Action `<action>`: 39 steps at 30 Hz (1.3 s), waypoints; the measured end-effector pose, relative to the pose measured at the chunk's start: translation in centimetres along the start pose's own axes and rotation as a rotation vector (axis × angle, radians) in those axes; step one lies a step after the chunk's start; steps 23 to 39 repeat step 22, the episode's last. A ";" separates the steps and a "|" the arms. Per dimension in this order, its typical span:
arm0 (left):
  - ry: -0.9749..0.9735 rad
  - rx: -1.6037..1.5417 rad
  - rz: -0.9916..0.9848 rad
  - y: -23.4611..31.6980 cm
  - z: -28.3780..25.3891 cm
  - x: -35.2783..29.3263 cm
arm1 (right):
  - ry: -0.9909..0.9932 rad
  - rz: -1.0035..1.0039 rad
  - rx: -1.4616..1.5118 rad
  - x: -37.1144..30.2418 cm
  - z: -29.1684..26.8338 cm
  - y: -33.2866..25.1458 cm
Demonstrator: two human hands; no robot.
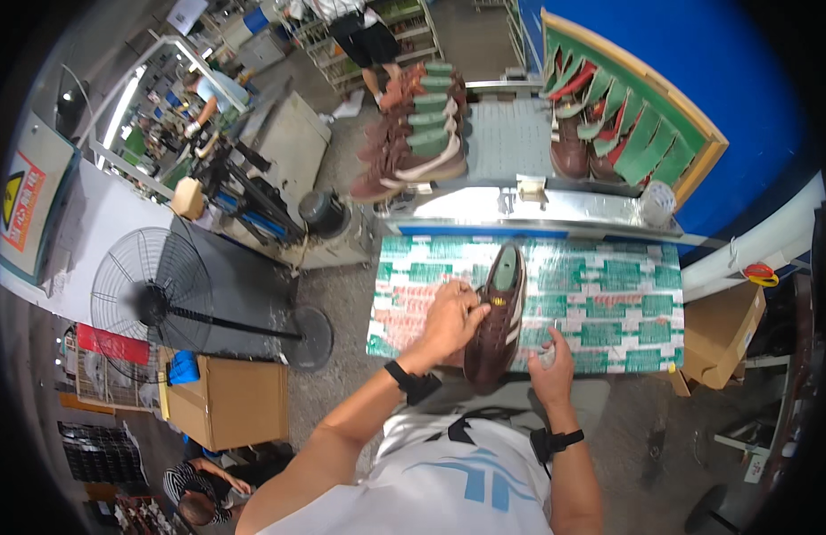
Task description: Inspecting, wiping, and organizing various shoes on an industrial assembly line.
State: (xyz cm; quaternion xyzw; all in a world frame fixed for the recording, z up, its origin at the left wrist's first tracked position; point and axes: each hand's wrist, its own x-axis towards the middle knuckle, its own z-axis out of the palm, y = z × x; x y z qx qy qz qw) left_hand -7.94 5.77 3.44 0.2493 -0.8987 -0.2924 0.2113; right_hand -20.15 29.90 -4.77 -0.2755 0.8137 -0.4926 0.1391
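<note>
A dark brown lace-up sneaker (491,352) with pale side stripes and a green insole lies lengthwise over the near edge of the tabletop, toe toward me. My left hand (453,319) is closed on its left side, with thumb and fingers at the tongue and lacing. To the right of the shoe, apart from it, my right hand (552,370) is held up with its fingers curled in. A small pale spot shows between its thumb and forefinger, too small to name. Dark bands circle both wrists.
Green-and-white printed sheeting covers the worktable (600,308). Behind it, a conveyor (507,134) carries rows of brown shoes (422,134) and a green-lined rack (649,134). A standing fan (154,303) and cardboard box (230,401) are at left; another open carton (721,339) at right. Other people work farther off.
</note>
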 end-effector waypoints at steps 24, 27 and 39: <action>-0.456 -0.519 -0.113 -6.3 -1.7 11.2 | -0.344 -0.471 -0.399 3.3 3.7 -12.0; -0.456 -0.519 -0.113 -6.3 -1.7 11.2 | -0.344 -0.471 -0.399 3.3 3.7 -12.0; -0.456 -0.519 -0.113 -6.3 -1.7 11.2 | -0.344 -0.471 -0.399 3.3 3.7 -12.0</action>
